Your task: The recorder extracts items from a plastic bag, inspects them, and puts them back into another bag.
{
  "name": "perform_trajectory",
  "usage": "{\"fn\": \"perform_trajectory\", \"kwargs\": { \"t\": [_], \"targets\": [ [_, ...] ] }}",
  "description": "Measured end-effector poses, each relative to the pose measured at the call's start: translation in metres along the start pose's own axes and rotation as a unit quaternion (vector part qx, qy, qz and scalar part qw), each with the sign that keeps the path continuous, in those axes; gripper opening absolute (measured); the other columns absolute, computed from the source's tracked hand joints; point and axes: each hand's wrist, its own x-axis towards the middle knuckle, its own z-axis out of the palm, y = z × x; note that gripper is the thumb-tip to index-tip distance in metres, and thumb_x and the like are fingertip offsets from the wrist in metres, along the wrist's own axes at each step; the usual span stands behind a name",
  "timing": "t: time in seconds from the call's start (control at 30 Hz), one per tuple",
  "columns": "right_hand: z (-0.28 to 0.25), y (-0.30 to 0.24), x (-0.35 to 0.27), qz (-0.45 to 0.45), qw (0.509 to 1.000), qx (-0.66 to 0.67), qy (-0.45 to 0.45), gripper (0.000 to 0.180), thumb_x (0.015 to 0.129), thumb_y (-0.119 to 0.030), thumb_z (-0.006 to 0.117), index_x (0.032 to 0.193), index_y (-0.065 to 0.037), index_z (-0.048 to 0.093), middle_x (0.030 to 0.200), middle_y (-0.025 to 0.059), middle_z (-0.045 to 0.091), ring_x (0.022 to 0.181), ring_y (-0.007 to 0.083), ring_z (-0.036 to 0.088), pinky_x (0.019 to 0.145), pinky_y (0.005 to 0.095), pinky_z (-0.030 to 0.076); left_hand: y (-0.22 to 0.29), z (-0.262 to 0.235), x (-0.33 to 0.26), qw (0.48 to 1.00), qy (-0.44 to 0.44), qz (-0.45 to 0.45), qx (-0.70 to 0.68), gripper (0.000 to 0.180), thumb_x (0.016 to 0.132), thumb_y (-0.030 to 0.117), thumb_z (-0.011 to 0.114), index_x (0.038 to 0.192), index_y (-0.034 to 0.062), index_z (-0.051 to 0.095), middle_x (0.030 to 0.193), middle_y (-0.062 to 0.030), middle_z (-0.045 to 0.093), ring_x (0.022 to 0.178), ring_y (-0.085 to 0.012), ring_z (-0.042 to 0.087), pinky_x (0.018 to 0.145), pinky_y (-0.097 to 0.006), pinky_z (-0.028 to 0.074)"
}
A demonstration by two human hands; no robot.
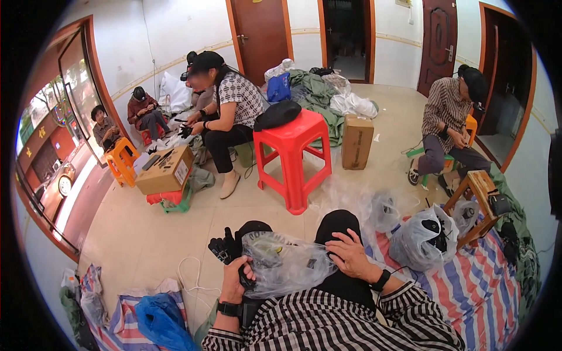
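A clear plastic bag (287,260) lies across my lap, with some pale and yellowish bits showing through it. At the bag's left end, my left hand (237,278) is closed around a black glove (225,247) with light markings, whose fingers point up and away from me. My right hand (352,257) rests on the bag's right end over my knee, its fingers stretched out and slightly spread. What lies under the right palm is hidden.
A red stool (293,137) with a black cap on it stands ahead. At right, a bag of black items (424,237) sits on a striped sheet (468,286). A cardboard box (165,169) is at left, a blue plastic bag (164,322) lower left. Several people sit around, hands busy.
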Motion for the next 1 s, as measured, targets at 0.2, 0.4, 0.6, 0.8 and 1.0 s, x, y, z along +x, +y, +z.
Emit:
{"fn": "perform_trajectory", "kwargs": {
  "t": [0.2,0.4,0.6,0.8,1.0],
  "targets": [
    [0.000,0.001,0.000,0.000,1.000,-0.005,-0.004,0.023,0.078,-0.014,0.063,0.099,-0.008,0.064,0.109,0.0030,0.062,0.117,0.0220,0.048,0.107,0.0441,0.022,-0.001,0.005,0.000,0.997,0.033,0.016,0.068,0.021,0.084,0.015,0.058,0.087,-0.0062,0.057,0.055,-0.0046,0.046,0.045,-0.0159,0.047,0.045,-0.032,0.046],
    [-0.001,0.001,0.001,0.000,1.000,0.001,0.002,0.022,0.078,-0.013,0.063,0.099,-0.008,0.064,0.109,0.0029,0.062,0.117,0.0217,0.048,0.107,0.0438,0.022,-0.001,0.013,-0.001,0.992,0.047,0.028,0.118,0.018,0.082,0.015,0.059,0.081,-0.0036,0.057,0.053,-0.0035,0.046,0.043,-0.0157,0.046,0.044,-0.032,0.045],
    [-0.001,0.000,0.002,-0.002,1.000,0.001,-0.003,0.022,0.078,-0.014,0.063,0.099,-0.008,0.064,0.108,0.0028,0.062,0.117,0.0215,0.048,0.106,0.0438,0.023,0.003,-0.006,0.001,1.000,0.005,-0.018,-0.023,0.022,0.083,0.016,0.058,0.088,-0.0058,0.056,0.055,-0.0040,0.044,0.045,-0.0167,0.046,0.048,-0.034,0.045],
    [-0.002,0.001,-0.001,0.016,1.000,-0.005,0.013,0.023,0.078,-0.013,0.063,0.100,-0.008,0.064,0.108,0.0028,0.062,0.117,0.0218,0.048,0.106,0.0442,0.024,-0.001,-0.001,0.004,1.000,0.014,-0.008,0.026,0.022,0.083,0.016,0.059,0.087,-0.0053,0.056,0.055,-0.0041,0.044,0.045,-0.0164,0.046,0.046,-0.032,0.044],
    [0.005,0.005,-0.001,-0.020,0.999,0.021,0.028,0.019,0.079,-0.016,0.061,0.096,-0.006,0.062,0.107,0.0035,0.060,0.117,0.0220,0.047,0.105,0.0450,0.025,-0.011,0.012,-0.002,0.985,0.082,0.069,0.133,0.011,0.080,0.005,0.060,0.087,0.0015,0.052,0.053,-0.0027,0.043,0.040,-0.0145,0.042,0.038,-0.030,0.040]
  ]
}}
